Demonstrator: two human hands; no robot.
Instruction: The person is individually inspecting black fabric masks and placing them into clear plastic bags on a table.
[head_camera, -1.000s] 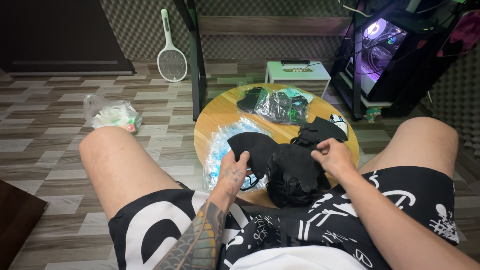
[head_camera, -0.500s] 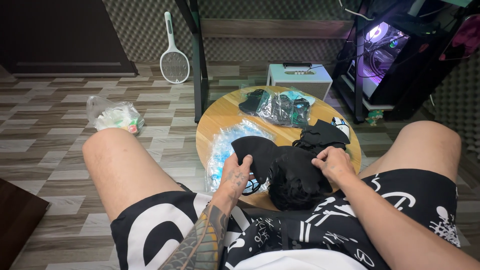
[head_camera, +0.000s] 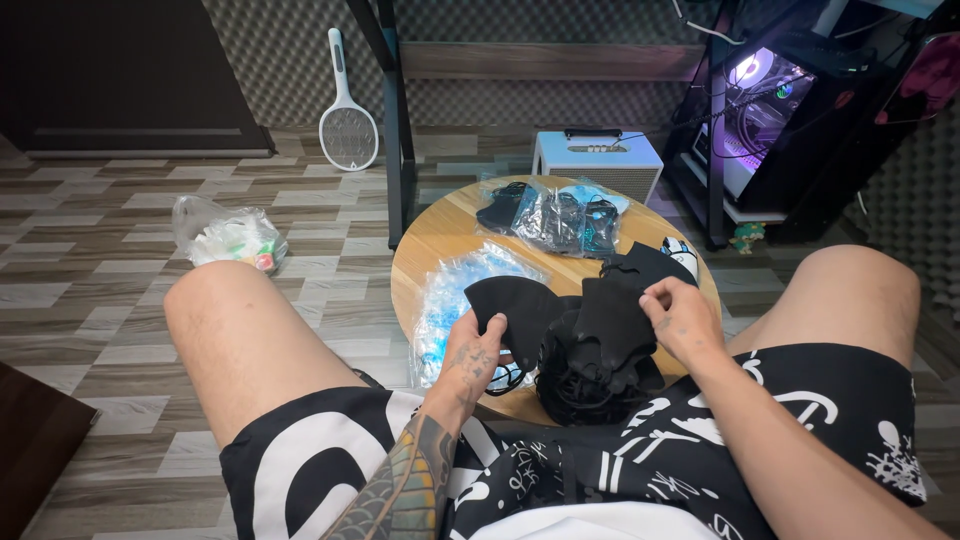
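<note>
Two hands at round table (head_camera: 440, 240): left hand (head_camera: 475, 355) fingers pinching one black mask (head_camera: 515, 305), right hand (head_camera: 680, 315) fingers gripping black mask pile (head_camera: 590, 350); bagged masks (head_camera: 555, 215) behind, most unsorted.

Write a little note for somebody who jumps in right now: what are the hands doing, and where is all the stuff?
Left hand: pinching one black mask, spread flat.
Right hand: gripping the top of the black mask pile.
Round wooden table: sealed bags of masks at the far side, empty clear wrappers on the left.
Done: many masks are out of bags.
Left: the sealed bags remain unopened.
</note>
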